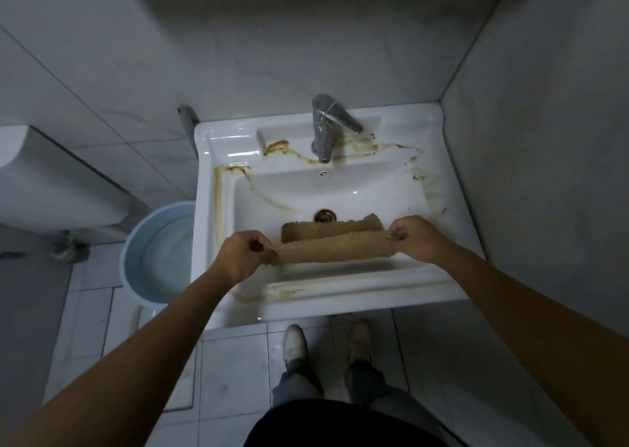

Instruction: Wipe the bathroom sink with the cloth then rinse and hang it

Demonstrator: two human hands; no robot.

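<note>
A tan fuzzy cloth is stretched flat over the front of the white sink, its far fold lying in the basin just short of the drain. My left hand pinches the cloth's left end and my right hand pinches its right end. Brown streaks of grime run along the sink's rim, around the chrome faucet and down the basin's left side.
A light blue bucket holding water stands on the tiled floor left of the sink. A white toilet tank is further left. A tiled wall closes in on the right. My shoes are under the sink's front edge.
</note>
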